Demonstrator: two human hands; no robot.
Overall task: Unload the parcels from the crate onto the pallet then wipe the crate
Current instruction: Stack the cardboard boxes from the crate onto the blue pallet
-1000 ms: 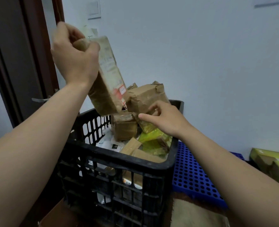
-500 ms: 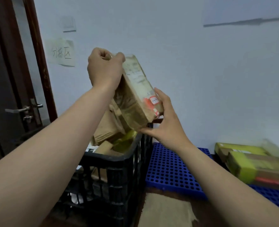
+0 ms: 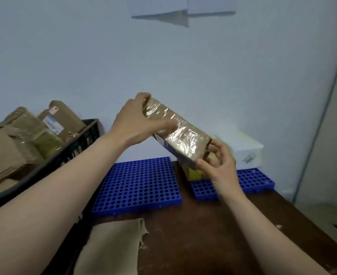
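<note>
A brown taped parcel (image 3: 180, 134) hangs tilted in the air above the blue perforated pallet (image 3: 139, 185). My left hand (image 3: 137, 122) grips its upper end. My right hand (image 3: 217, 163) holds its lower end with curled fingers. The black crate (image 3: 74, 147) stands at the left, still heaped with several brown parcels (image 3: 21, 139). On the right pallet section (image 3: 256, 179) lie a white box (image 3: 244, 153) and a yellow parcel (image 3: 193, 172), partly hidden behind my right hand.
A beige cloth (image 3: 112, 247) lies on the dark brown tabletop (image 3: 203, 231) in front of the pallet. The pale wall runs close behind. The table's right edge drops off toward the floor at the right.
Both hands carried the parcel out of the crate and rightward over the pallet. My view swung right, so the door is gone and the crate sits at the left edge.
</note>
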